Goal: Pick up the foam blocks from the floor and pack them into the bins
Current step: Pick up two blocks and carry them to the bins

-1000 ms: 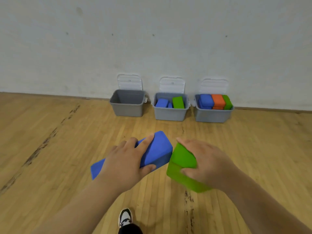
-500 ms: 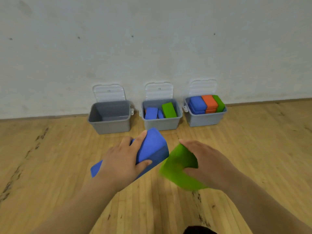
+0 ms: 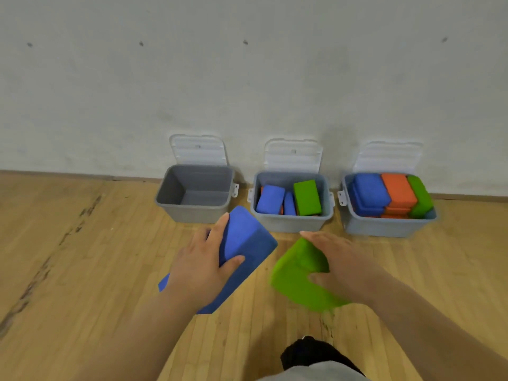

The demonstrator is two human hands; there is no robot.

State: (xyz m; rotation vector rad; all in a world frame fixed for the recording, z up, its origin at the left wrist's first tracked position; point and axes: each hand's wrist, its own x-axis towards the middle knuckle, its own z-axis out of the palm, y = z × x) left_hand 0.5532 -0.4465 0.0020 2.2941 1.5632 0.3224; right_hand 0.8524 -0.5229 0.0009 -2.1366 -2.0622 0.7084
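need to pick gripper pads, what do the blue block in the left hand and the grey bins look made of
Blue block: looks like matte foam, judging by its rounded edges and dull, faintly grainy surface. Grey bins: probably moulded plastic, smooth with thin rolled rims; their lids look like translucent white plastic, ribbed.

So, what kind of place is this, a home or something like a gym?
Likely a gym or sports hall, though I cannot be sure. The floor is narrow wooden strips, the wall is plain and white, and three grey storage bins stand along it: left bin, middle bin, right bin.
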